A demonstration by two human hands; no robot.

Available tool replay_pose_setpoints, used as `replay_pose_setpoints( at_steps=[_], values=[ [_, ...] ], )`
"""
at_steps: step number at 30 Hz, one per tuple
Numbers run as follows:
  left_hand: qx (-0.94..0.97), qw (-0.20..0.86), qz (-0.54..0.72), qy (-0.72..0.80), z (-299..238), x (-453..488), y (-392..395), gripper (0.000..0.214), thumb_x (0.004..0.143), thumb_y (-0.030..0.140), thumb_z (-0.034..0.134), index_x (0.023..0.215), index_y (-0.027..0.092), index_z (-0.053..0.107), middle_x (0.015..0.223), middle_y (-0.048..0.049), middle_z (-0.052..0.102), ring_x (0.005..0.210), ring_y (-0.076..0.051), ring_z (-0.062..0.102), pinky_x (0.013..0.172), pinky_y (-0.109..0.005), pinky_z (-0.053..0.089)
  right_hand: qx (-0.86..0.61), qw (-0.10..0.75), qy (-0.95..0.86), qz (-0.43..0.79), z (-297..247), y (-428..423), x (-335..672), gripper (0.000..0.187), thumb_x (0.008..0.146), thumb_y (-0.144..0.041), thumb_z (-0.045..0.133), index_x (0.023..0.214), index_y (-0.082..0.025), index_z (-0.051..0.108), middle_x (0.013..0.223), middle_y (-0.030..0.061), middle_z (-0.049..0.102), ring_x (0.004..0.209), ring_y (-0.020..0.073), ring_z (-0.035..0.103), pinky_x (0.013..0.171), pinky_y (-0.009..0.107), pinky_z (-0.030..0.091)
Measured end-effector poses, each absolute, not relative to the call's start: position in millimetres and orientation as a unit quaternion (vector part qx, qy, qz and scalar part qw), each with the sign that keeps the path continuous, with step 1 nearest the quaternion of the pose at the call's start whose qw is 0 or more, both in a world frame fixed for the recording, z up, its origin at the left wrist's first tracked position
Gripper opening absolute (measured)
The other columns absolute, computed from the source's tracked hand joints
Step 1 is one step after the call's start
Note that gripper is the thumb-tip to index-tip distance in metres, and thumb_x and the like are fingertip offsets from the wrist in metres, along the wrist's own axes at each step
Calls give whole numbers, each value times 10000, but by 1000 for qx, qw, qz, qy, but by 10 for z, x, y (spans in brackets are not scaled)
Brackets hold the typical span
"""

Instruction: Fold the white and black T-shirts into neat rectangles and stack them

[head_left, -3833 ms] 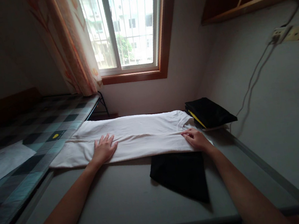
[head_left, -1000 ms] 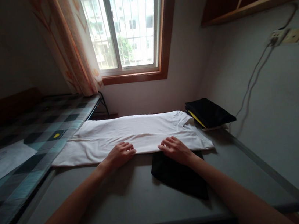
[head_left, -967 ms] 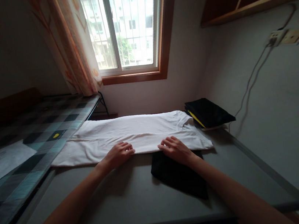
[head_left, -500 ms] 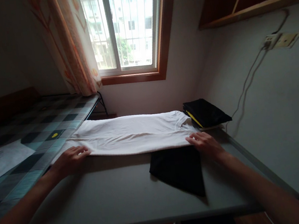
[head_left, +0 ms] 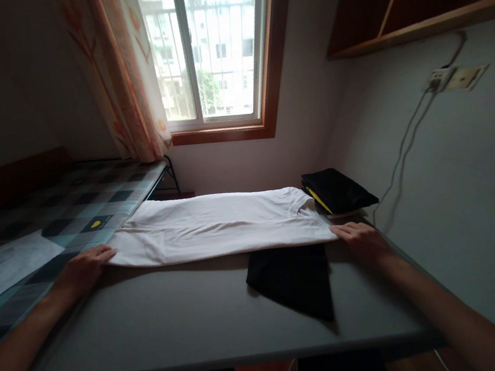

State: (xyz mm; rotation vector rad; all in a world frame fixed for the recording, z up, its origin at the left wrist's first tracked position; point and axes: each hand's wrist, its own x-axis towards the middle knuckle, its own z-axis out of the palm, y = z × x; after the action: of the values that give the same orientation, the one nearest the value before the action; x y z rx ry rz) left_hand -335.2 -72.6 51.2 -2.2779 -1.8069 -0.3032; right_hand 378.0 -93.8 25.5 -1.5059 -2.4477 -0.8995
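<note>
1. Farther apart than before in the head view, left hand (head_left: 85, 268) and right hand (head_left: 363, 241) pinch the white garment (head_left: 221, 229) at its near corners.
2. Between both grips, it spans the table (head_left: 170, 328).
3. Black cloth (head_left: 294, 283) lies left of the right hand.

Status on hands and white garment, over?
Left hand, right hand at near corners of white garment. Garment laid out, creased. Black cloth juts from near edge.

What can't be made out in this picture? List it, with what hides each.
All in the head view:
Black cloth: where it ends, hidden under the white garment.
Garment's near-left corner: covered by the left hand.
Paper: print too faint to read; left side cut off by the picture's edge.
Folded pile: inner layers, hidden by the black top piece.
</note>
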Motion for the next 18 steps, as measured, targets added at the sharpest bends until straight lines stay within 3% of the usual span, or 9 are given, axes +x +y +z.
replay_pose_setpoints(
  at_steps=[4,11,18],
  values=[
    [-773,69,-50,-629,582,-3473,-743,425,897,153,297,1055,186,691,1044,-60,689,911,-187,653,794,-265,467,-509,80,-803,-301,371,-944,3777,354,817,-43,475,1064,-141,710,963,116,744,815,233,654,709,339,444],
    [-760,60,-127,-635,775,-3573,-910,424,914,323,288,1057,266,683,1058,24,697,908,-170,650,782,-243,475,-525,130,-783,-308,621,-1066,3842,372,856,-100,432,1079,-157,724,980,107,746,830,242,651,740,359,443],
    [-783,-22,-178,-595,768,-3843,-1092,463,929,522,324,992,335,744,1024,37,727,925,-185,654,842,-287,486,-504,147,-812,-254,726,-1272,3955,387,875,-112,410,1097,-200,715,1018,79,743,894,234,671,779,341,481]
  ],
)
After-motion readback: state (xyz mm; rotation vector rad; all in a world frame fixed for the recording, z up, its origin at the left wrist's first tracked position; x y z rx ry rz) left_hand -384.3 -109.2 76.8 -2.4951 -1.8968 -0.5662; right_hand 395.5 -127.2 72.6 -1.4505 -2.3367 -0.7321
